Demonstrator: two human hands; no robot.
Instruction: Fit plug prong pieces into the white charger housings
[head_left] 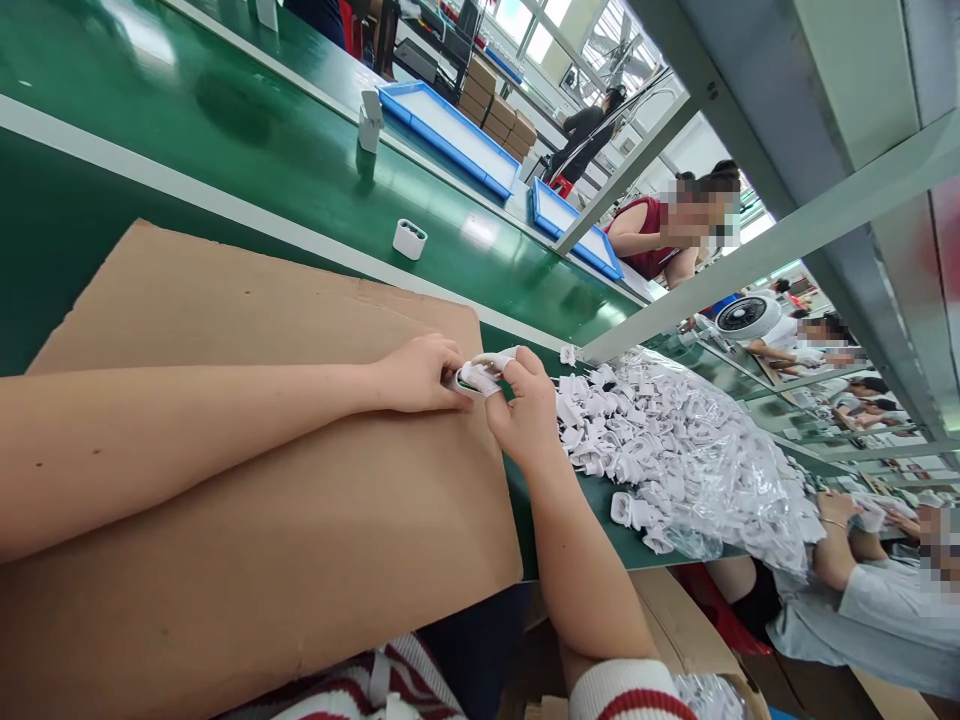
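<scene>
My left hand (421,374) is closed on one end of a small white plastic part (474,376), above the right edge of a cardboard sheet (315,480). From the other side my right hand (527,412) pinches the same part between thumb and forefinger. White coverings seem to wrap those two fingertips. The part looks hollow, like a small housing, but the fingers hide much of it. Just right of my right hand spreads a large heap of white plastic parts (637,410), partly under clear plastic film.
A white oval housing (409,240) stands on the green conveyor (300,170) ahead, with another white piece (370,122) behind it. Blue-rimmed trays (450,138) line the far side. A metal post (630,175) slants overhead. A co-worker (847,590) sits at the right.
</scene>
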